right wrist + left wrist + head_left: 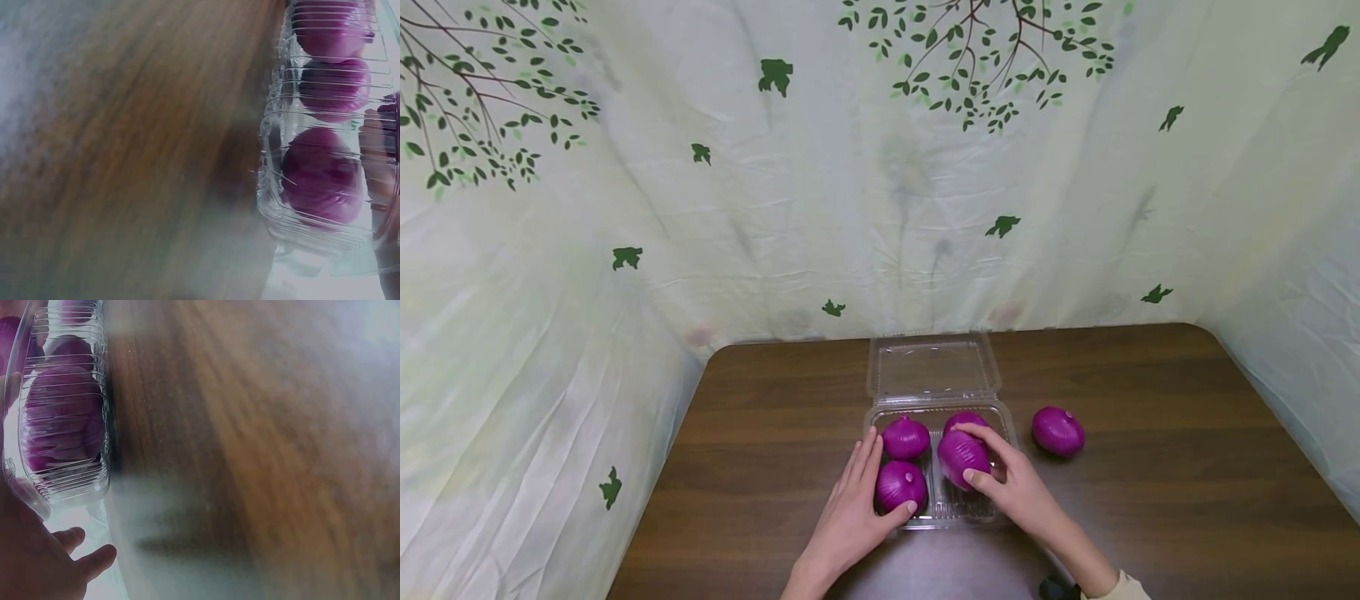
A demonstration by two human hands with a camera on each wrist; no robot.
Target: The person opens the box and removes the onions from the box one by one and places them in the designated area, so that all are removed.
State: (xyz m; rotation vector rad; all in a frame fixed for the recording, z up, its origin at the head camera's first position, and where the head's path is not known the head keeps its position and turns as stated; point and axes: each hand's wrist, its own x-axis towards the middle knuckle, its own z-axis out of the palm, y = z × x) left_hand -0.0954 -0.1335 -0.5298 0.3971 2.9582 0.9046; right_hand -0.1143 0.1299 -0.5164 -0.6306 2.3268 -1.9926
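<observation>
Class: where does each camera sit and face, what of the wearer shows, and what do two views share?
Head: worn there, facing forward and down at the clear container; left hand, right hand visible.
Left wrist: worn there, facing the container's wall; hand at lower left.
Right wrist: worn there, facing the container's wall; fingers at right.
The two wrist views share container and purple onions.

Pale curtain (820, 200) with printed green leaves and branches (973, 58) behind a brown wood-grain table (760, 467).
</observation>
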